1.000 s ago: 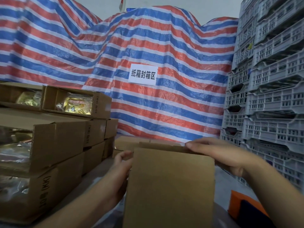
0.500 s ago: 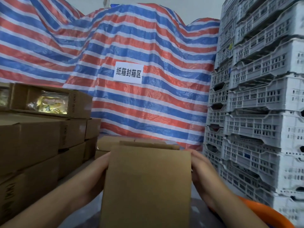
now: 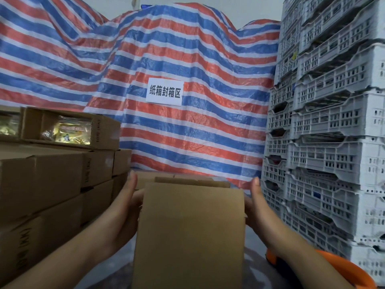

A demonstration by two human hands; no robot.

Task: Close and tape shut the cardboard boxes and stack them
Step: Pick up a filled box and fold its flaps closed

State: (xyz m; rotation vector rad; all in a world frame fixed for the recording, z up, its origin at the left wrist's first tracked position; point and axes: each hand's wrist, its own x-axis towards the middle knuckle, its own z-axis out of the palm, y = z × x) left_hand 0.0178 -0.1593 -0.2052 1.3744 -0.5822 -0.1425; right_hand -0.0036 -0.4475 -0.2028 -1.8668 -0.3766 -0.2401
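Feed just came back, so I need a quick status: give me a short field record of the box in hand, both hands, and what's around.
box in hand: plain cardboard box, held at centre, no tape visible on the face shown
left hand: flat against the box's left side, fingers straight
right hand: flat against its right side, fingers straight
left of the box: stacked cardboard boxes, top one open with yellow packets
right: grey plastic crates
behind: striped tarp with a white sign

one head-worn view looks forward and slightly down, close over a cardboard box [image 3: 188, 232] held near. it faces a far striped tarp [image 3: 187, 59], with stacked boxes [image 3: 52, 176] left and grey crates [image 3: 333, 122] right.
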